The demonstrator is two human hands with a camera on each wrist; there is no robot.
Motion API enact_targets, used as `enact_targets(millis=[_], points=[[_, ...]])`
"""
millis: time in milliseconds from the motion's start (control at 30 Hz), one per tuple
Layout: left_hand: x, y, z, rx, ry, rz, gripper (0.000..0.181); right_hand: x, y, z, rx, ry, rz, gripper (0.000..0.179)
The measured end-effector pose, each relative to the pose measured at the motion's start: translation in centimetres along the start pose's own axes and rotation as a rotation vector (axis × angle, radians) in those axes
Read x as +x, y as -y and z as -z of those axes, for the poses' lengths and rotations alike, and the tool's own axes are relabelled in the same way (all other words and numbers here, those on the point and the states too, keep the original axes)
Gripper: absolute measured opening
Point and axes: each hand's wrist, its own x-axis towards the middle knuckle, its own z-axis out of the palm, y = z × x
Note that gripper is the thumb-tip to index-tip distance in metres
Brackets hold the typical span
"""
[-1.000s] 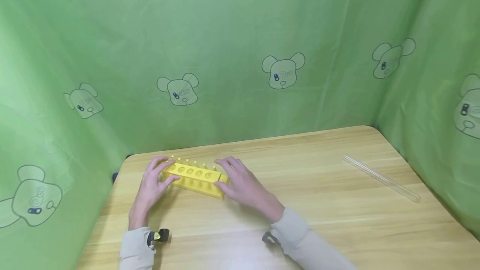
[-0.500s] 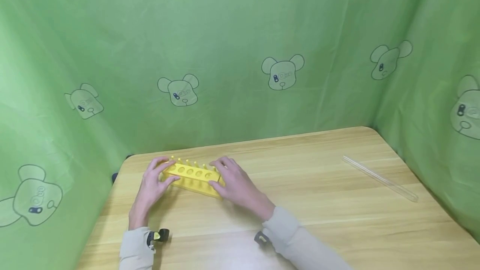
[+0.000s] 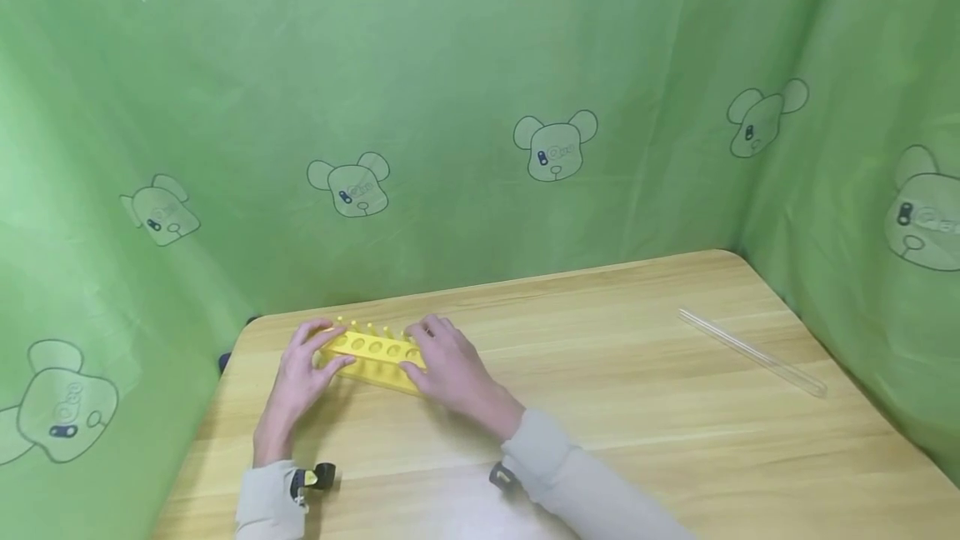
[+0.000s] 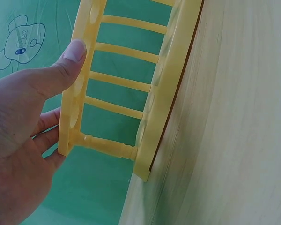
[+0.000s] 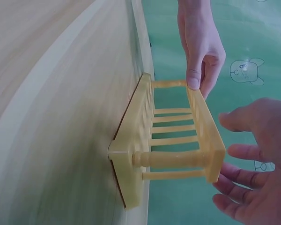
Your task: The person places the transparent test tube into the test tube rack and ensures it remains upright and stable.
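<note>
A yellow test tube rack [image 3: 367, 347] stands on the table near its back left, with round holes along its top plate and pegs behind. My left hand [image 3: 297, 373] grips the left end of the top plate; the thumb [image 4: 75, 51] lies over one side and the fingers pass to the other. At the rack's opposite end my right hand [image 3: 453, 365] spreads around the top plate. In the right wrist view, the right thumb [image 5: 236, 119] shows a gap from the plate, and the fingertips lie right at its edge.
A clear glass test tube [image 3: 753, 352] lies slanted on the right side of the wooden table [image 3: 600, 407]. Green curtains [image 3: 450, 65] with bear-face prints enclose the back and both sides.
My right hand has moved left, further over the right end of the rack. The left hand keeps its grip, and the view has shifted slightly.
</note>
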Motion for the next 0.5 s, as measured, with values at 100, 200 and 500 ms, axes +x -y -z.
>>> enact_targets(millis=[100, 200, 500], points=[[-0.1, 0.0, 0.1, -0.002, -0.002, 0.001, 0.052, 0.2, 0.4, -0.2, -0.018, 0.017, -0.018, 0.047], [-0.1, -0.1, 0.1, -0.005, -0.004, 0.002, 0.052, 0.4, 0.7, -0.5, -0.031, 0.031, -0.033, 0.048], [0.0, -0.1, 0.1, -0.001, -0.008, -0.007, 0.052, 0.8, 1.5, -0.9, -0.043, 0.057, -0.074, 0.046]])
